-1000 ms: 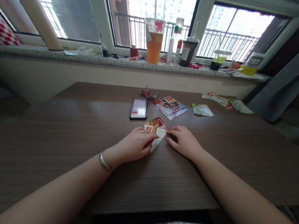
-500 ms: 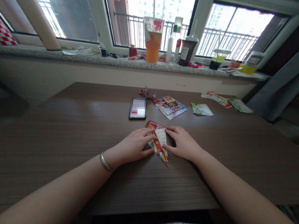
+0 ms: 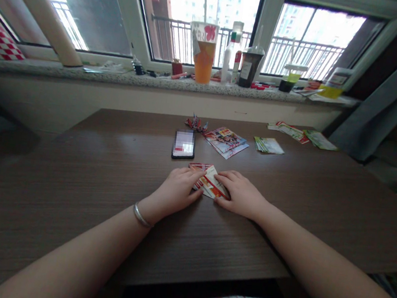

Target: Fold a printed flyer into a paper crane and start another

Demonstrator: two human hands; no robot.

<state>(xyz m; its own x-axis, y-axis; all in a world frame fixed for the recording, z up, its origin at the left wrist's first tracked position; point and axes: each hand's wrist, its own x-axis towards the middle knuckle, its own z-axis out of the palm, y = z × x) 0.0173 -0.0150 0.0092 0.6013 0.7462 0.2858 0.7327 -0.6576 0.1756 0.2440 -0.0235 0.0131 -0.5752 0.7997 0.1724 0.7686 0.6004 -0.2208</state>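
On counter (image 3: pixel 73 178), my feed shows left hand (image 3: pixel 178 190) and right hand (image 3: pixel 239 195) half spread, thumbs parted from fingers, both touching folded paper (image 3: pixel 210 181) between them; just beyond, phone (image 3: pixel 184 144); farther, glossy leaflets (image 3: pixel 226 141); on windowsill (image 3: pixel 156 83), orange drink (image 3: pixel 204 62).

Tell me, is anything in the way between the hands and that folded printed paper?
Nothing visible: the left hand and right hand both already touch the folded printed paper. The smartphone lies beyond it, not between.
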